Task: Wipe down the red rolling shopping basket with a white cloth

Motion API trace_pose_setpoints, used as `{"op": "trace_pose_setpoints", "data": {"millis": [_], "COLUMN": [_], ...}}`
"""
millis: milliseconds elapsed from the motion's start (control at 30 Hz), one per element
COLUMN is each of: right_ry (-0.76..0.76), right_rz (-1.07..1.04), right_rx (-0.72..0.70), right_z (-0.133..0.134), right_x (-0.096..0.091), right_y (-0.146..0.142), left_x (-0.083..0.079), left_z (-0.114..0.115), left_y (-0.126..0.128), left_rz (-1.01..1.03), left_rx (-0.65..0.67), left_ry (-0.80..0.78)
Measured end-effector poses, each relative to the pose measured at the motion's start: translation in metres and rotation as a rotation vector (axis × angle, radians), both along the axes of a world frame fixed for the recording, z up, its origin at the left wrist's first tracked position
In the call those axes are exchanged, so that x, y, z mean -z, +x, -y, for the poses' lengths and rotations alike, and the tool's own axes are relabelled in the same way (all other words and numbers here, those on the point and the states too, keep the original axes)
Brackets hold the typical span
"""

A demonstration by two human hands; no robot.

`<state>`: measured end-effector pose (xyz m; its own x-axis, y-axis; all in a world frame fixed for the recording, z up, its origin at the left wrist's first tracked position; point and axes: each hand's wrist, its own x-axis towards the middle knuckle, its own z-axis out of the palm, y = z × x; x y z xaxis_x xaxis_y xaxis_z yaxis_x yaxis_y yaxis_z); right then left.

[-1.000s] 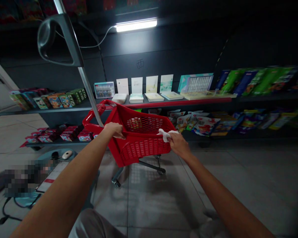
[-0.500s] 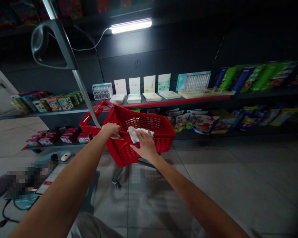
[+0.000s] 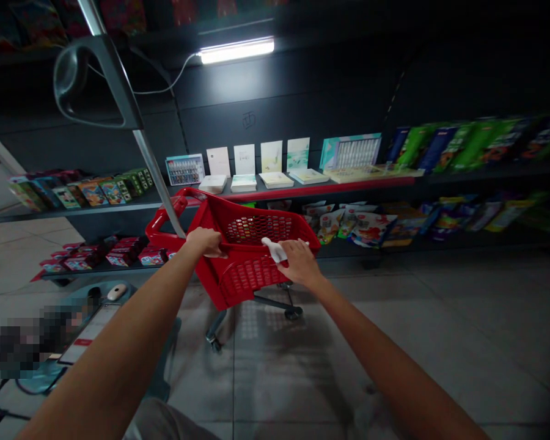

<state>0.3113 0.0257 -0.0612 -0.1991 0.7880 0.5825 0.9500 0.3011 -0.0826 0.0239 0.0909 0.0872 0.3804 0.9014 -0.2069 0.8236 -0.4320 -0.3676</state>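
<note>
My left hand point(image 3: 205, 242) grips the near rim of a red plastic rolling shopping basket point(image 3: 252, 269). My right hand point(image 3: 300, 263) presses a bunched white cloth point(image 3: 274, 249) onto that same rim, further right. The cloth is partly hidden under my fingers. The basket tilts on a wheeled metal frame point(image 3: 275, 299), and a long metal pull handle with a grey grip point(image 3: 98, 82) rises from it to the upper left.
Dark store shelves hold cards, boxed paint sets and colourful packets point(image 3: 366, 223) behind the basket. A low round stand with a computer mouse point(image 3: 117, 292), a cable and a pixelated patch sits on the tiled floor at left.
My right hand has slid to the right along the basket's rim, carrying the cloth, which looks more tightly bunched. My left hand stays on the rim, and the basket has barely moved.
</note>
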Motion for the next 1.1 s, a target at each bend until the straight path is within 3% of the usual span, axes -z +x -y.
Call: {"op": "trace_pose_setpoints", "data": {"millis": [200, 400, 500, 633, 733, 900, 1000, 1100], "right_ry": [-0.043, -0.073, -0.013, 0.099, 0.077, -0.108, -0.347, -0.569], "right_rz": [0.004, -0.158, -0.209, -0.207, -0.212, -0.229, -0.209, -0.181], "right_rx": [0.098, 0.085, 0.107, 0.150, 0.106, 0.114, 0.103, -0.005], "right_z": [-0.003, -0.006, -0.005, -0.002, 0.000, -0.003, -0.018, -0.042], "right_x": [0.012, 0.013, 0.011, 0.006, -0.003, -0.032, -0.054, -0.074], "right_y": [0.056, 0.059, 0.042, -0.003, -0.038, -0.067, -0.076, -0.095], "left_x": [-0.001, 0.000, 0.000, 0.000, 0.000, 0.001, 0.001, 0.000], "left_z": [-0.001, -0.004, -0.006, -0.009, -0.011, -0.013, -0.014, -0.016], "left_y": [0.006, 0.007, 0.007, 0.007, 0.007, 0.007, 0.008, 0.009], "left_rz": [0.007, 0.009, 0.020, 0.012, -0.016, -0.031, -0.039, -0.051], "left_rx": [-0.029, -0.055, -0.063, -0.058, -0.053, -0.041, -0.036, -0.067], "left_ry": [-0.039, -0.074, -0.077, -0.094, -0.107, -0.102, -0.113, -0.127]}}
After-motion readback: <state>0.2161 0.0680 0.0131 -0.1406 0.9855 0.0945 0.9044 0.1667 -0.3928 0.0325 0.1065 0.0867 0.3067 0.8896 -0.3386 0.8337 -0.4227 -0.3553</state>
